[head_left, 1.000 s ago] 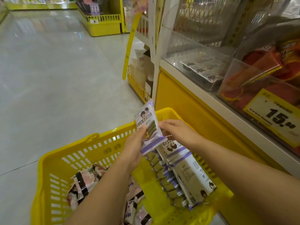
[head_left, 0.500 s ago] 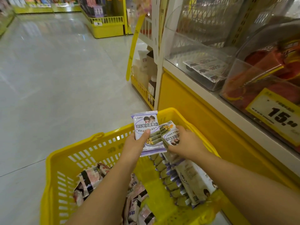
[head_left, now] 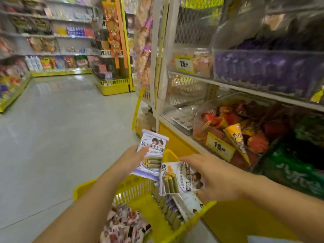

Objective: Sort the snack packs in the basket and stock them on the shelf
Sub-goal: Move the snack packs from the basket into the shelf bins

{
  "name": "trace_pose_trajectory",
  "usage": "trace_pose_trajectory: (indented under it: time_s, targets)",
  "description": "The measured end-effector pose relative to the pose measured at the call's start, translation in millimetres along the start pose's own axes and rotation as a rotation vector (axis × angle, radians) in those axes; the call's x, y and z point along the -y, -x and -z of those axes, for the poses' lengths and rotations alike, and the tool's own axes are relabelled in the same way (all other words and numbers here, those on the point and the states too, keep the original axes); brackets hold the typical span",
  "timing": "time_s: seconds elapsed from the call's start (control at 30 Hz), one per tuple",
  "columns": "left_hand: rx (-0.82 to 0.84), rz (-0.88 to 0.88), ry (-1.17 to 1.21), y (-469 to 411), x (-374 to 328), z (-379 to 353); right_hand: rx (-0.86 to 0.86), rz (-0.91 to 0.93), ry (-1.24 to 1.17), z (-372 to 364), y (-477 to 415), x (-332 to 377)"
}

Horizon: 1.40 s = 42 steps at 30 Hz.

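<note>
My left hand (head_left: pixel 134 158) grips an upright purple-and-white snack pack (head_left: pixel 151 155) above the yellow basket (head_left: pixel 133 190). My right hand (head_left: pixel 213 179) holds a second pack of the same kind (head_left: pixel 177 179), turned sideways, just right of the first. In the basket, a row of like purple packs (head_left: pixel 175 211) leans along the right side. Pink-and-black packs (head_left: pixel 122 223) lie heaped at the left front. To the right, the shelf (head_left: pixel 245 88) carries clear bins, one low bin (head_left: pixel 182 120) holding a few flat white packs.
A clear bin of red and orange snacks (head_left: pixel 236 130) with a yellow 15 price tag (head_left: pixel 219 146) sits on the lower shelf. Purple packs (head_left: pixel 263 69) fill a bin above. Open floor (head_left: pixel 61 128) stretches left. Other shelving (head_left: pixel 52 41) stands at the far end of the aisle.
Both hands have lifted higher with their packs, and the right-hand pack has turned sideways. The view has tilted up, showing more of the shelf and the aisle.
</note>
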<state>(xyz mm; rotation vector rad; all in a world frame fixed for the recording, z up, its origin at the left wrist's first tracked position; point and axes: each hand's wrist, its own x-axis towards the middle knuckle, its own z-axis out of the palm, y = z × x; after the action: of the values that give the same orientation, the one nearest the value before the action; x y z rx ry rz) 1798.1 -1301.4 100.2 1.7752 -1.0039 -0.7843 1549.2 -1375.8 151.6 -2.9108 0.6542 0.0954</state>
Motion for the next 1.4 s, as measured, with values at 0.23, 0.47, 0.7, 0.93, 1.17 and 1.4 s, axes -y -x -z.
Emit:
trace_pose_trajectory:
  time_s: [0.23, 0.47, 0.7, 0.93, 1.17, 1.4]
  targets:
    - [0.175, -0.102, -0.123, 61, -52, 19, -0.125, 0.166, 0.187, 52, 83, 32]
    - [0.371, 0.025, 0.16, 84, -87, 16, -0.233, 0.235, 0.198, 87, 101, 53]
    - [0.647, -0.052, 0.079, 117, -115, 3, -0.238, 0.251, 0.29, 94, 111, 46]
    - [0.555, -0.138, 0.299, 121, -132, -9, -0.549, 0.016, -0.13, 100, 122, 31]
    - [0.469, -0.339, 0.423, 126, -177, -39, -0.564, -0.146, -1.127, 120, 121, 43]
    - [0.45, -0.57, 0.286, 146, -217, -63, -0.703, -0.171, -0.897, 151, 148, 45]
